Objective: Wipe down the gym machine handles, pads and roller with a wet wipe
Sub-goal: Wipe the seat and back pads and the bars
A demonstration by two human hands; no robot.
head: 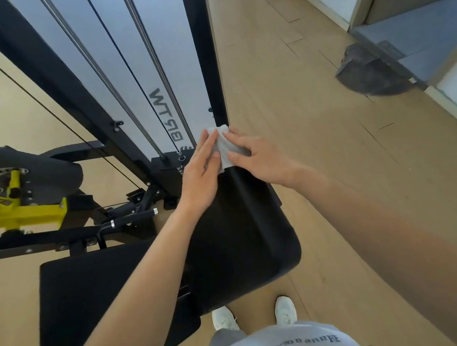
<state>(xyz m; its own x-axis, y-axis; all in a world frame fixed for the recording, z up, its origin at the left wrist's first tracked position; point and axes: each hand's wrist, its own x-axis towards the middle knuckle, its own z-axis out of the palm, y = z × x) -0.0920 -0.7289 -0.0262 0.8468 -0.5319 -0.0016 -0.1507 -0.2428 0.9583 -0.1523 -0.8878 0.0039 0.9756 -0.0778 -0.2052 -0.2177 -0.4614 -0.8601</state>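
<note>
**A:** Which step are we on?

**B:** The pads, I'd say. On my feed both hands meet at the far end of the long black pad. They are on the wet wipe, which is draped over that end, just beside the machine's black upright.

**A:** How are the hands set?

**B:** The left hand lies flat, fingers straight and together, pressing the wipe against the pad's left edge. The right hand has its fingers loosely bent and a little apart, tips on the wipe. I cannot tell from here whether it nips the cloth between thumb and forefinger.

**A:** Wiping, then, or just arranging the cloth?

**B:** My guess is it's spreading or folding the wipe over the edge ahead of a stroke. Nothing on the pad reads as wet or dry at this angle, so I can't judge how much is done.

**A:** What does the next move want?

**B:** One flat hand on the wipe, drawn down the pad's length toward the camera, with steady pressure so the cloth doesn't bunch. Then there is the lower pad to the left, and beyond it the black handle with chrome rings. Neither hand is near those. I can't pick out a roller for sure.
</note>
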